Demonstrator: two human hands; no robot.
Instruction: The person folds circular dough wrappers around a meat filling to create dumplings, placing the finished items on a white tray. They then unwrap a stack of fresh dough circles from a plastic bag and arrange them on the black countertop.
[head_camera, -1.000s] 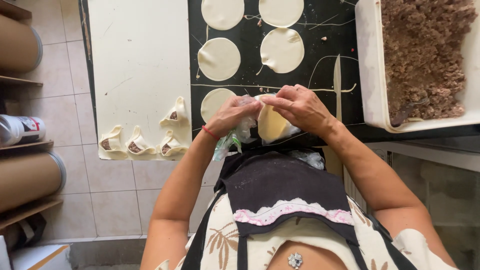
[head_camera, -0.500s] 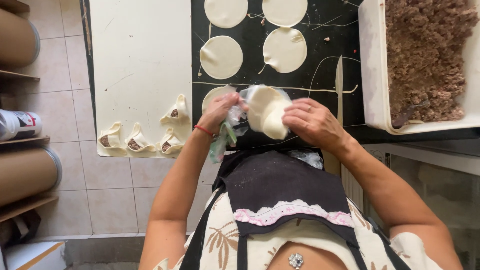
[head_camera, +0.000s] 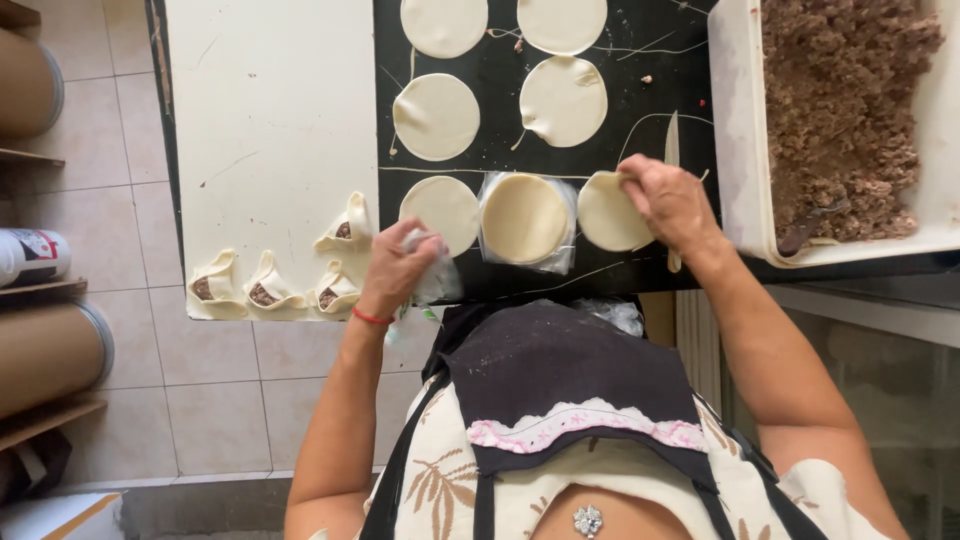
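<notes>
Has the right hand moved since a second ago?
Yes. The right hand went from the body out to the right, setting a dough disc down nearer the meat tray.

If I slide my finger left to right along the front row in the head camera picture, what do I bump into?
Folded filled pastries → left hand holding crumpled plastic film → bare dough disc → dough stack on plastic → dough disc under the right hand → tub of minced filling.

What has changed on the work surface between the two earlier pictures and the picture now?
The hands have parted. The right hand has carried one dough disc rightward and is laying it on the black board. The stack of discs, earlier held up, now lies flat in its clear wrap. The left hand has drawn back holding crumpled plastic film. The folded pastries, laid-out discs and meat tray stayed put.
</notes>
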